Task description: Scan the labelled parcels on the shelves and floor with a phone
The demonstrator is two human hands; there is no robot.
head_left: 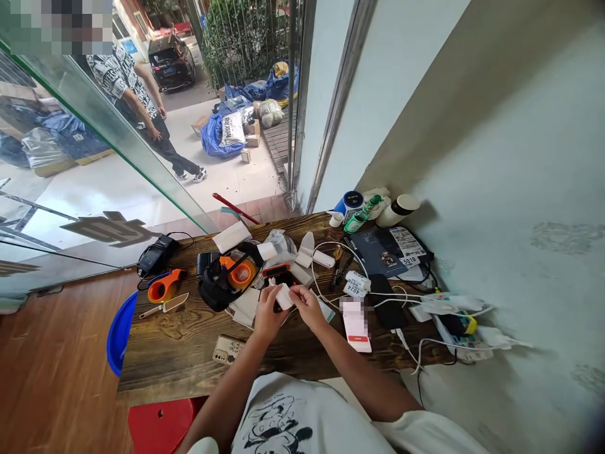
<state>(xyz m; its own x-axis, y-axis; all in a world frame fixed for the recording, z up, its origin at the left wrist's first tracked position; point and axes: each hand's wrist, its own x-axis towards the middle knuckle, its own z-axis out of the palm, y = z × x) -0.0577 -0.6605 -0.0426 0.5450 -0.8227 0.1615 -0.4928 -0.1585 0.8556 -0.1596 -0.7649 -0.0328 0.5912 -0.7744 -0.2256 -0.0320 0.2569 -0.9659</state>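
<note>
Over the middle of the wooden table, a small white block-shaped object point(284, 297) sits between my two hands; its exact kind is too small to make out. My left hand point(268, 314) is closed around its left side. My right hand point(307, 305) pinches its right edge with thumb and fingertips. Just beyond my hands lie an orange-and-black item point(276, 270) and clear plastic wrapping point(280, 243). A black strapped headset or bag point(217, 287) with an orange tape dispenser point(241, 272) on it is to the left.
A knife point(174, 302) and another orange tape dispenser point(164, 287) lie at the table's left. Phones point(227, 350), label rolls point(355, 284) and white cables surround my arms. Bottles point(363, 214) stand by the wall. Beyond the glass door point(142, 170) a person point(137, 101) stands near parcels.
</note>
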